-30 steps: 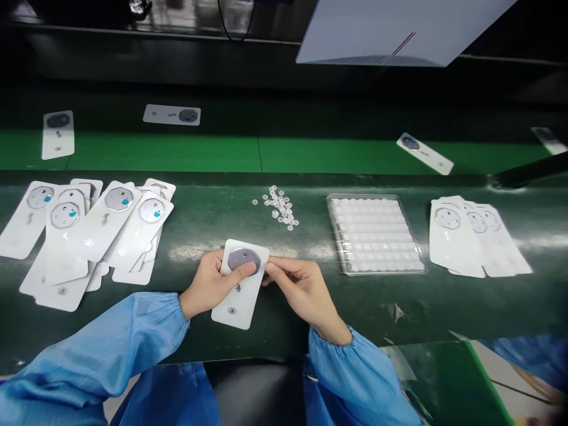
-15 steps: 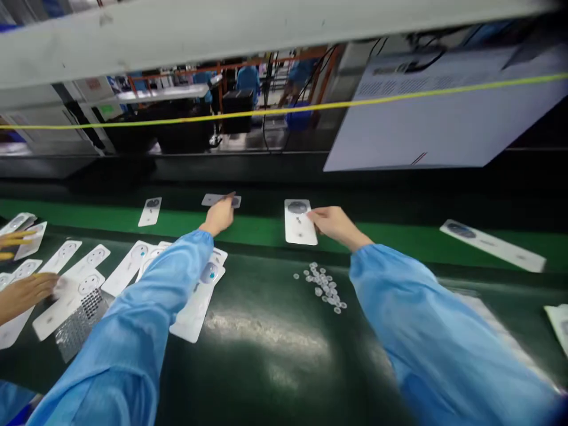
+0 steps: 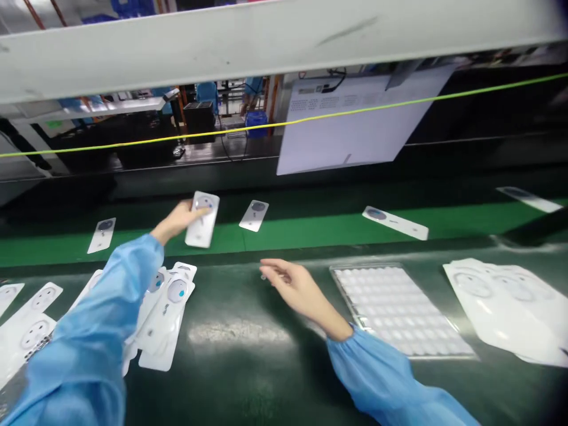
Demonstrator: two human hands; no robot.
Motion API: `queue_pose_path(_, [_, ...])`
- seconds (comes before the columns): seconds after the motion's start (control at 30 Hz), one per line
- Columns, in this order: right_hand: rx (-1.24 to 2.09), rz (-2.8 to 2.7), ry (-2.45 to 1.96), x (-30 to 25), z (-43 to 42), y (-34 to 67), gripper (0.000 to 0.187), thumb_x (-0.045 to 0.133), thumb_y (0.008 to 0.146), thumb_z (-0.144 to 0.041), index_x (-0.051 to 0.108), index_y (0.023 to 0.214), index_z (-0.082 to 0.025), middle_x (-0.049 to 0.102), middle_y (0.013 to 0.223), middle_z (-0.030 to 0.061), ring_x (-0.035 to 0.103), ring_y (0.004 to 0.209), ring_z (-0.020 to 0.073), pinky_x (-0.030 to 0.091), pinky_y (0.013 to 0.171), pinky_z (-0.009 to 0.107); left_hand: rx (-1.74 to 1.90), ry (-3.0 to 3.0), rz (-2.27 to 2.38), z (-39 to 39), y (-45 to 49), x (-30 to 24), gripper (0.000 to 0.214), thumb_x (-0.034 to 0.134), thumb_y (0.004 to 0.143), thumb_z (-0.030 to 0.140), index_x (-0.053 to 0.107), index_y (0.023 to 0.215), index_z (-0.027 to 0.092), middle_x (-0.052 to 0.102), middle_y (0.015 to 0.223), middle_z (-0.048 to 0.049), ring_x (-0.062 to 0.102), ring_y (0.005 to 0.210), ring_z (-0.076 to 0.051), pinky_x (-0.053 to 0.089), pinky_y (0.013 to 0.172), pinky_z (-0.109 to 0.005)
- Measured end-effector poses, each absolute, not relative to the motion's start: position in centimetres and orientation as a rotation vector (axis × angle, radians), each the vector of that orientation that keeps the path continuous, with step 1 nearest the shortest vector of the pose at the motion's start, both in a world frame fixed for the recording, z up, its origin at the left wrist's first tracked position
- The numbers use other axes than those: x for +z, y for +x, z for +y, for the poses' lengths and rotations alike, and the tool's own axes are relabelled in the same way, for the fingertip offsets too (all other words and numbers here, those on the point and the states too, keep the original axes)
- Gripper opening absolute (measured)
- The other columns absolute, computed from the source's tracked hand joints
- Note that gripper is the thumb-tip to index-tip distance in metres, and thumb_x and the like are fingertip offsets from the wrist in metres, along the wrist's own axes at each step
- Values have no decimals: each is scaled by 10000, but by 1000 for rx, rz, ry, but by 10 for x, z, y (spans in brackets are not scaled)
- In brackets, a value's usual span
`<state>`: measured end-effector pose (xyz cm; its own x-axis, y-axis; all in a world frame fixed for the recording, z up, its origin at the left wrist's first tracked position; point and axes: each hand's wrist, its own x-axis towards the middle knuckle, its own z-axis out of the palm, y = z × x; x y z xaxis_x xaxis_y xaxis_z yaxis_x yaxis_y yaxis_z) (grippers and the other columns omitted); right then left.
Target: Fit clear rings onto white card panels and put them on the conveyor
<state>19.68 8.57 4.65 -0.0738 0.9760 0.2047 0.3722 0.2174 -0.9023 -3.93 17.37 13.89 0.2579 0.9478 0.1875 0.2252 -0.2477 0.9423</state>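
Note:
My left hand (image 3: 176, 220) is stretched far out over the green belt (image 3: 310, 228) and grips a white card with a round grey part (image 3: 202, 220), held just above the belt. My right hand (image 3: 293, 285) hovers low over the dark table (image 3: 248, 355), fingers stretched toward the left and holding nothing that I can see. It is blurred by motion. Another card (image 3: 254, 215) lies on the belt just right of the held one. Both my arms are in blue sleeves.
More cards lie on the belt at the left (image 3: 102, 234), right (image 3: 394, 223) and far right (image 3: 528, 199). A clear tray of small discs (image 3: 399, 307) and a stack of white cards (image 3: 506, 307) sit right of my right hand. A card pile (image 3: 166, 313) lies at the left.
My right hand has left a card on the belt and drawn back over the table. My left hand has taken up a card from the belt. The view has swung right.

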Motion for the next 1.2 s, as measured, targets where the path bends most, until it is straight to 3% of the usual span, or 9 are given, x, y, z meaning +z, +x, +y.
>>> queue_pose_path(0.1, [1138,-1510,-1144,49,55,180,418,608,971,-490,701,1191,-146,792,920,101,768,802,217,621,618,296,875,1587,1077,127,-21,106,372,704,925,459,683,1058,113,730,987,-78,702,842,-231,592,711,-339])
queue_pose_path(0.17, [1179,-1513,-1147,45,30,181,355,585,996,-469,726,1102,-160,776,809,60,744,676,190,594,545,263,814,1454,1083,85,-11,75,391,713,907,489,679,1038,122,753,970,-87,705,823,-226,571,683,-307])
queue_pose_path(0.3, [620,-1692,-1291,27,-14,199,204,583,1014,-290,749,1100,-210,762,903,65,735,742,178,610,654,268,767,1314,1130,18,1,29,374,695,906,484,680,1003,122,758,958,-93,692,810,-209,538,676,-279])
queue_pose_path(0.37, [398,-1932,-1252,16,-26,206,260,532,1031,-216,747,1174,-242,745,968,73,729,806,178,610,698,268,726,1317,1118,4,4,19,352,677,913,469,677,944,118,739,892,-82,668,766,-195,515,644,-266])
queue_pose_path(0.5, [291,-2178,-1213,-3,-31,207,353,498,1037,-162,699,1306,-270,737,1030,70,728,837,169,607,700,256,671,1397,1066,3,3,14,261,621,937,390,658,894,135,687,828,-52,619,732,-171,479,613,-247])
queue_pose_path(0.63, [232,-2211,-1218,-9,-31,204,358,514,1029,-142,702,1305,-269,745,987,62,723,795,166,600,701,268,650,1505,1045,4,1,15,209,591,930,308,590,784,159,599,730,-4,553,668,-136,429,586,-224])
queue_pose_path(0.93, [-37,-2394,-1163,6,-42,201,371,468,1011,-55,681,1301,-141,761,874,73,683,675,182,516,569,317,651,1570,1025,-1,-2,8,180,570,939,273,574,797,161,566,726,7,521,668,-127,398,594,-227])
queue_pose_path(1.2, [256,-2071,-1224,8,-35,198,356,515,1042,-150,676,1348,-238,748,922,38,696,723,144,543,597,258,647,1542,973,-1,0,13,172,562,941,263,563,802,161,557,729,13,508,658,-115,397,584,-218])
